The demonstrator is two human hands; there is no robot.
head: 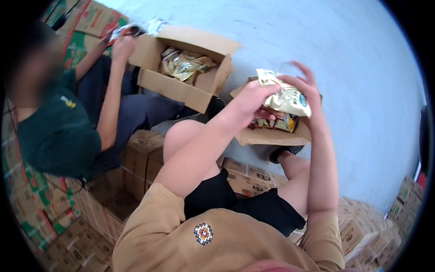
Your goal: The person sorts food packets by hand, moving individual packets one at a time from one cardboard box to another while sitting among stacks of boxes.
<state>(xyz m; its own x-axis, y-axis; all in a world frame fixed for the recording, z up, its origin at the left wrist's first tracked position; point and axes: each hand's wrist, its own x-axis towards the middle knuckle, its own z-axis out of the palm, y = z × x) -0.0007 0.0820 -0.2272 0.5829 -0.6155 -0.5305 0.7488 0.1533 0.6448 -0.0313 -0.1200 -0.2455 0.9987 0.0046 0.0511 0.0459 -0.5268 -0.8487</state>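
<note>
A shiny pale-gold foil packet (pixel 287 98) with printing on it is held up in front of me. My left hand (pixel 256 102) grips its left end, thumb on top and fingers underneath. Around the right end curls my right hand (pixel 311 90), touching the top and right side, with some fingers raised and blurred. Directly below the packet is an open cardboard box (pixel 272 137) between my feet. Colourful packets (pixel 283 123) show inside it, though my hands and the held packet hide much of the box.
A co-worker in a dark green shirt (pixel 57 142) sits at left, holding a red-and-silver packet (pixel 124 32). Near them stands another open cardboard box (pixel 176 83) containing gold packets (pixel 185 64). Stacked cartons (pixel 253 176) lie beneath and around me; more cartons (pixel 362 234) are at right.
</note>
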